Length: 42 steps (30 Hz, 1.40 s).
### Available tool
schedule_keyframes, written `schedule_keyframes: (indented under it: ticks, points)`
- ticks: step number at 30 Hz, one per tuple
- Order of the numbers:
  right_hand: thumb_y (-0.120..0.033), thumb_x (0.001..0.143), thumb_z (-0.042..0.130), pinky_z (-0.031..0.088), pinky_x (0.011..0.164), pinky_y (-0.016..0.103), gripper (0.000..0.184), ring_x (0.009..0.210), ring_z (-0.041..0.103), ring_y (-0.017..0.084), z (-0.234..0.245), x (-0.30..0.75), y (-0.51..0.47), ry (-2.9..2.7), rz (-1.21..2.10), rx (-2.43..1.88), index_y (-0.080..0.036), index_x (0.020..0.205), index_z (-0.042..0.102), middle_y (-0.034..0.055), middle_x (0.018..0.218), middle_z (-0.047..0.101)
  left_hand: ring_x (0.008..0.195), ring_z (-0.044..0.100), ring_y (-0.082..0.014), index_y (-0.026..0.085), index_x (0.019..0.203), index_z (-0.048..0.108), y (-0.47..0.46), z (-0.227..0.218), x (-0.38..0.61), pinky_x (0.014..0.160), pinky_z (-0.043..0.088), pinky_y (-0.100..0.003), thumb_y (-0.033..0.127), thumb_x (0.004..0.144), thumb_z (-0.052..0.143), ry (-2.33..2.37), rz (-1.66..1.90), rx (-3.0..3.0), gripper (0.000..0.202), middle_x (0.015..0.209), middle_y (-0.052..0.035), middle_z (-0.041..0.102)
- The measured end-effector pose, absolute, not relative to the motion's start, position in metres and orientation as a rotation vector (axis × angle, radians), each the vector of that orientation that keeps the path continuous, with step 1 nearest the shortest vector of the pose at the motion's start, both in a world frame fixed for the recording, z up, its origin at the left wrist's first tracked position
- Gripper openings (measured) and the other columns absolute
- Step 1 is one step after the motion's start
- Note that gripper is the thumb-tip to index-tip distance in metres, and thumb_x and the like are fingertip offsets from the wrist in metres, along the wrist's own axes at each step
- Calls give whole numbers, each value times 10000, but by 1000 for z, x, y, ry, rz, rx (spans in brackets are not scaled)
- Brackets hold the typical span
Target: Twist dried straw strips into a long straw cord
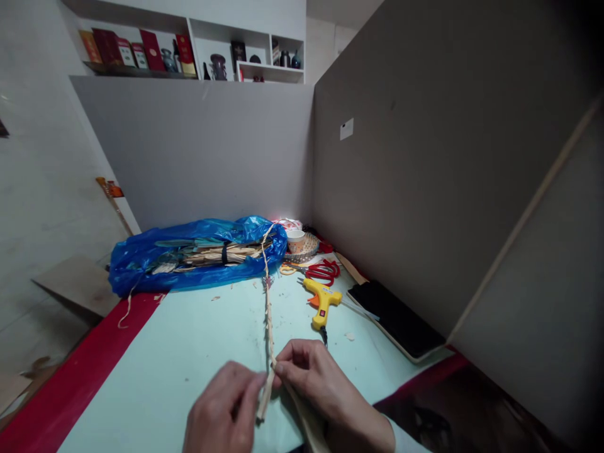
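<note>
You are holding a thin stick [269, 321] with both hands, low in the view and close to your body. Your left hand [221, 412] is pinching the near end of the stick: its fingers are closed on it, the thumb pressing against the fingertips. Your right hand [314, 377] is gripping the same stick a little higher, with the thumb and the forefinger closed on it, and the other fingers are curling under the palm.

The stick is lying along the pale green mat [189, 352], pointing away from you. A light cord [265, 251] seems to be wound around it, and it is running on from the far end up over the blue plastic bag [141, 261]. The bag is lying across the far side of the mat and is holding a bundle of dry strips [212, 253].

To the right of the stick, near but apart, a yellow glue gun [323, 301] is lying on the mat. Behind it, red scissors [323, 271] and a paper cup [296, 240] are sitting. A black flat device [396, 318] is resting by the grey partition [425, 157] on the right. A red table edge [66, 393] is showing left of the mat.
</note>
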State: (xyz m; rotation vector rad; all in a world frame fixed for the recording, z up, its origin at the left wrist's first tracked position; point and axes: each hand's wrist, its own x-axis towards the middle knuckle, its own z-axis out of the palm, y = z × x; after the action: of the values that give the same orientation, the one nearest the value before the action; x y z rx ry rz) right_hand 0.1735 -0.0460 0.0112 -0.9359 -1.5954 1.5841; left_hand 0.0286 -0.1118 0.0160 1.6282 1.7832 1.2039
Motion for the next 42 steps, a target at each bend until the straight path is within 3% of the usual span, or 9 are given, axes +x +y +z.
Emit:
schedule_keyframes:
  ticks: [2,6,10,15,24,29,34,37,42]
  points:
    - [-243,770,578,368,561,201,162,591,525,108,9,174,-47,-1619,1547,-926,-102,737,651,55,696,677,723,609,-215,230,818,681,-99,29,21,679,442,-287,411,751,641,1662,1107,1405,197,776,-44,697]
    - [-216,810,531,405,617,212,172,674,585,136,10,178,-49,-1703,1447,-913,-118,789,671,59,751,700,451,441,-108,169,717,598,-78,25,20,444,272,-209,439,666,676,1353,948,1079,286,586,-10,632]
    - [-209,850,489,400,638,220,204,704,608,148,18,185,-53,-1984,1175,-1022,-160,804,682,40,750,702,525,472,-121,147,647,624,-74,16,21,520,319,-219,409,649,691,1348,971,1119,271,591,-22,624]
    - [-249,853,481,346,577,242,198,645,602,161,19,187,-59,-2209,604,-1205,-193,788,660,33,712,679,516,409,-125,180,572,555,-79,19,25,512,285,-229,384,677,662,1535,979,1267,253,502,50,454]
    - [-146,882,429,240,436,253,194,478,506,114,-18,167,-71,-2138,-148,-853,-184,710,509,4,588,550,540,405,-126,206,598,469,-83,16,28,536,319,-237,426,717,629,1425,1040,1228,297,527,69,427]
    - [-61,880,399,257,423,242,229,461,468,123,-27,162,-75,-2088,-416,-744,-167,789,580,5,550,518,588,442,-131,163,628,553,-81,7,18,588,353,-254,481,687,685,1260,1078,1158,350,566,27,505]
    - [-207,866,471,400,554,232,217,598,530,144,-3,175,-70,-2105,68,-760,-184,712,622,32,630,582,531,393,-96,158,635,543,-80,4,14,509,296,-220,458,649,739,1244,1064,1045,359,538,52,466]
    - [-291,882,504,438,789,258,232,893,584,178,19,184,-65,-2040,704,-1020,-183,1042,634,69,949,653,516,386,-91,159,665,546,-82,8,15,490,282,-214,464,664,722,1269,1052,1053,352,540,62,447]
    - [-294,862,509,390,570,192,199,640,546,123,22,181,-54,-1914,1413,-975,-164,922,647,-8,657,591,612,495,-148,172,684,542,-86,16,19,585,381,-244,448,683,675,1377,1058,1206,307,615,30,525]
